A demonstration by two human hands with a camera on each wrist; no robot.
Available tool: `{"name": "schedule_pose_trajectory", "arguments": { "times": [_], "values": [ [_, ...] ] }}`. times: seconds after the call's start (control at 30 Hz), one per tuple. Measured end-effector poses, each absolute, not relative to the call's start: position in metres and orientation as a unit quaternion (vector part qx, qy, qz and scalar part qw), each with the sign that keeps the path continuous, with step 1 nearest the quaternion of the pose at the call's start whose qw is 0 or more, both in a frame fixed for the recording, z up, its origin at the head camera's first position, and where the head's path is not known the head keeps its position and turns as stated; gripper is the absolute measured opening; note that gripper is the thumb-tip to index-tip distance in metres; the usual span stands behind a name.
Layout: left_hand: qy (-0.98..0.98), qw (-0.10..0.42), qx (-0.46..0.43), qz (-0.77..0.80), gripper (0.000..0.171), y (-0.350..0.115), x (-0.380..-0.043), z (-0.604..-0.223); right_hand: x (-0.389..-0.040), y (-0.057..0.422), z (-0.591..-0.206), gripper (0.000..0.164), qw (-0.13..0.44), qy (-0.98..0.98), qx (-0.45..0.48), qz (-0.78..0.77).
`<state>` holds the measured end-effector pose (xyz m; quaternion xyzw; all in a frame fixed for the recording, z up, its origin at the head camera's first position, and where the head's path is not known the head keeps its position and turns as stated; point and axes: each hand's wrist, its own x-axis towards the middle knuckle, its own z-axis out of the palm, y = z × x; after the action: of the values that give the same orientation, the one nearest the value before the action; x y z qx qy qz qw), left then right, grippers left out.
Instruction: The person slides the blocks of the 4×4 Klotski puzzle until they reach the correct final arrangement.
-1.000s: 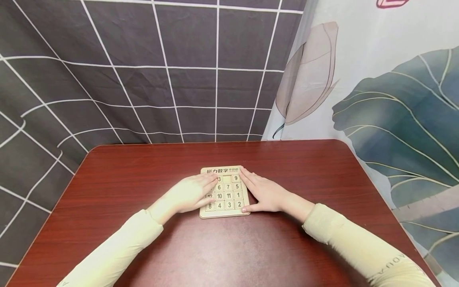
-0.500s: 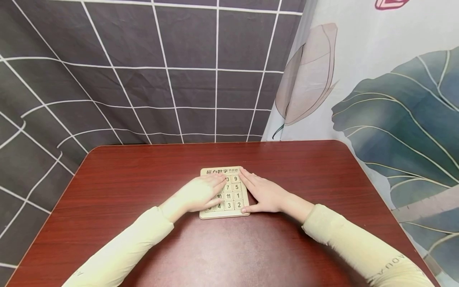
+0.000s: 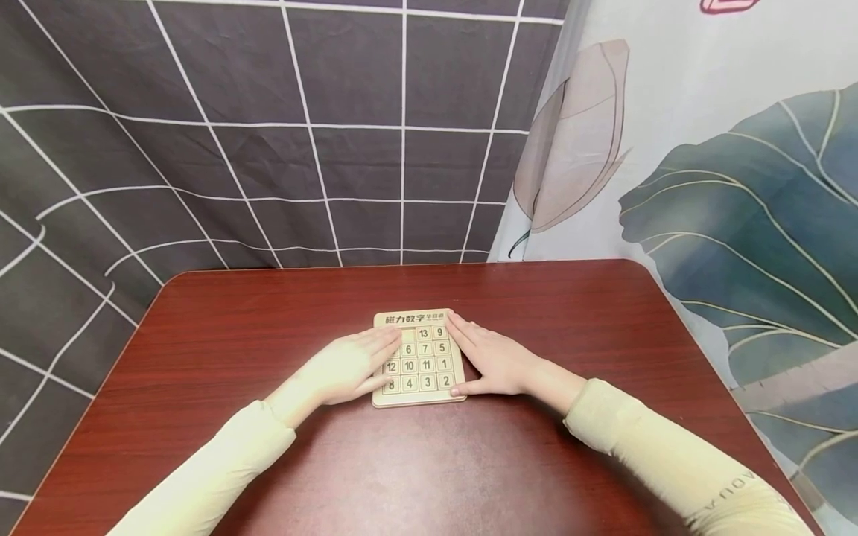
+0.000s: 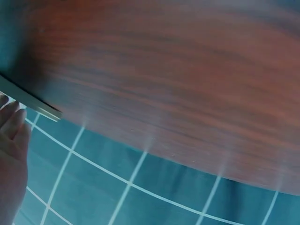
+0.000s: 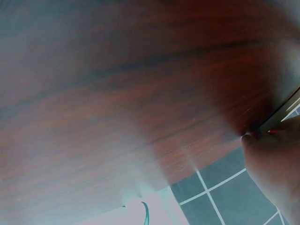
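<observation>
A wooden sliding number puzzle (image 3: 427,397) lies flat on the table, its numbered tiles facing up under a line of dark characters. The bare slot (image 3: 409,336) is in the top row, just left of the 13 tile (image 3: 424,333). Extended fingers of my left hand (image 3: 350,365) lie over the puzzle's left side, tips at the slot, hiding the upper left tiles. My right hand (image 3: 499,362) rests along the right edge, fingers straight near the top corner and thumb at the lower right corner. Each wrist view catches only part of its hand (image 4: 11,164) beside the puzzle's edge (image 4: 35,104).
The dark red wooden table (image 3: 268,313) has rounded far corners. Behind it hangs a grey curtain with a white grid (image 3: 362,164), and at the right a pale curtain with large leaf prints (image 3: 757,223).
The 13 tile has slid right into the former gap, leaving the slot on its left. My left hand moved right across the tiles, then back left. The right hand stayed put.
</observation>
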<state>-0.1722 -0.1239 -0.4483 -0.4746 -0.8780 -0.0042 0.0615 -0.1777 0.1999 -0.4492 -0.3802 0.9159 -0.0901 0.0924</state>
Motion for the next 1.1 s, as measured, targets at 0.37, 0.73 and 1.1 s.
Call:
{"name": "schedule_pose_trajectory", "arguments": {
  "times": [0.37, 0.73, 1.1],
  "values": [
    [-0.891, 0.061, -0.45, 0.003, 0.066, -0.141, -0.168, -0.442, -0.18, 0.199, -0.45, 0.117, 0.088, 0.915, -0.385, -0.084],
    [-0.885, 0.054, -0.462, -0.009, 0.063, -0.124, -0.172, -0.44, -0.178, 0.2, -0.449, 0.117, 0.092, 0.916, -0.38, -0.089],
    [-0.879, 0.063, -0.472, -0.004, 0.063, -0.118, -0.172, -0.446, -0.178, 0.199, -0.449, 0.116, 0.094, 0.916, -0.379, -0.089]
  ]
}}
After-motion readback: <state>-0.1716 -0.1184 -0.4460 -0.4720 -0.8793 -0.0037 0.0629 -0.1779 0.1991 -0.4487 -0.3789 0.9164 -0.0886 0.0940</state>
